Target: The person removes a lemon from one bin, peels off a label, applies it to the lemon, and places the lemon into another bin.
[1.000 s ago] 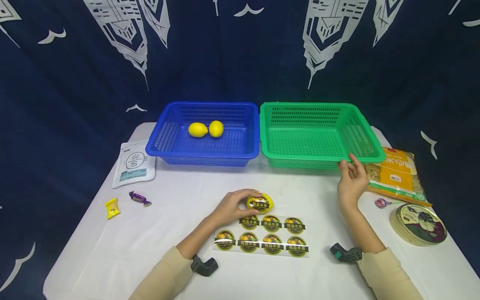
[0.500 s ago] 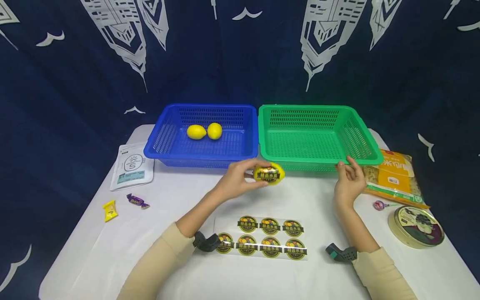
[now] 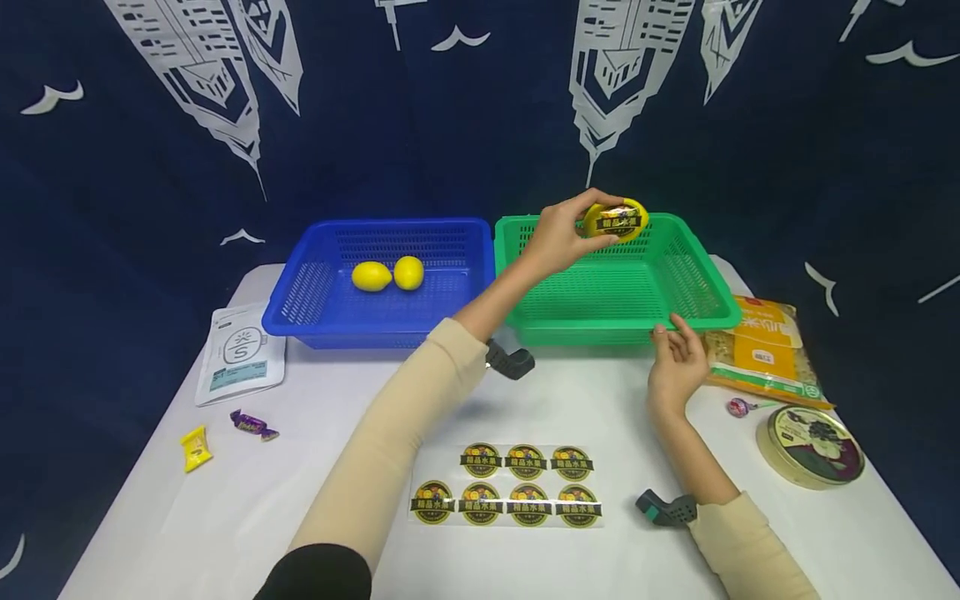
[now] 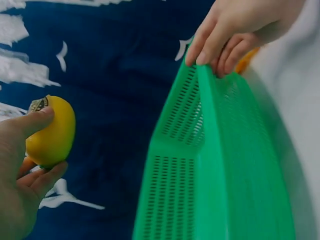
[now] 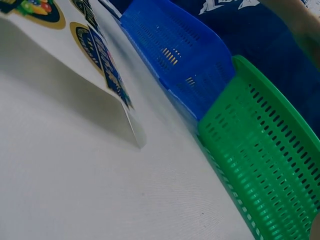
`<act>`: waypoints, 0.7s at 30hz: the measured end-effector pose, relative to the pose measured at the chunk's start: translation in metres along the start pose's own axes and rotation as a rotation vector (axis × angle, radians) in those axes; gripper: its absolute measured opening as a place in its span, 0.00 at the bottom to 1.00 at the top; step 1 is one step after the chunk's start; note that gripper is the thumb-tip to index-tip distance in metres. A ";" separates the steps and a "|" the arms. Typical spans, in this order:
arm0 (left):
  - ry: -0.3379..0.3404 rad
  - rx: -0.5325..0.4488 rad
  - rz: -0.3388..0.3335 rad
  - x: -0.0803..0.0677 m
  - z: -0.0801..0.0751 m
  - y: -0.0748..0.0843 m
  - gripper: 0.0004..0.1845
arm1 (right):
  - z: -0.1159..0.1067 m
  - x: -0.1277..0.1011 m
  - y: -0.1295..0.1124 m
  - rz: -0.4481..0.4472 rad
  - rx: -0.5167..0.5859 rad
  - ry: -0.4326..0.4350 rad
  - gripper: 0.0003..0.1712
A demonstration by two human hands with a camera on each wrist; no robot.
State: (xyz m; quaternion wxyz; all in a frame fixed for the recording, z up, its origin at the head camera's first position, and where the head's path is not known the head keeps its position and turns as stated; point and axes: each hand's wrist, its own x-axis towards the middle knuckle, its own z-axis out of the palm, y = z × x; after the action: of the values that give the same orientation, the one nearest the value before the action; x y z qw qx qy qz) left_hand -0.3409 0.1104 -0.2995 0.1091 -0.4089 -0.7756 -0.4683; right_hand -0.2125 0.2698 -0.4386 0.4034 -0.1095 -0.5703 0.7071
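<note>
Fingers around lemon, sticker head-view only

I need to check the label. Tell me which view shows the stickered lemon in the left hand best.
The head view: the stickered lemon faces the camera, label outward, in the left hand above the green basket. The left wrist view shows only its plain yellow side and a sliver of sticker edge. The right wrist view does not show it.

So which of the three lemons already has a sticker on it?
The lemon held in the left hand above the green basket; the two lemons in the blue basket are plain yellow.
</note>
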 end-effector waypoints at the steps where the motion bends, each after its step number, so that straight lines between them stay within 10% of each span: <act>1: 0.007 -0.002 -0.004 0.011 0.007 -0.005 0.24 | 0.002 0.000 -0.002 -0.001 0.002 -0.005 0.18; 8: -0.002 0.113 -0.088 0.049 0.065 -0.038 0.25 | -0.002 -0.007 -0.003 -0.036 -0.068 0.003 0.18; 21: -0.252 0.325 -0.410 0.040 0.118 -0.074 0.24 | 0.000 -0.004 -0.003 -0.093 -0.108 0.008 0.20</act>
State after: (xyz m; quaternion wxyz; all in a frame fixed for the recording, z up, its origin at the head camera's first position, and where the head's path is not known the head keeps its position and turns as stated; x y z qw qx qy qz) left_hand -0.3957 0.2110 -0.3886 -0.0211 -0.2756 -0.9144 -0.2958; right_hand -0.2083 0.2670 -0.4368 0.4318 -0.1073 -0.6104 0.6554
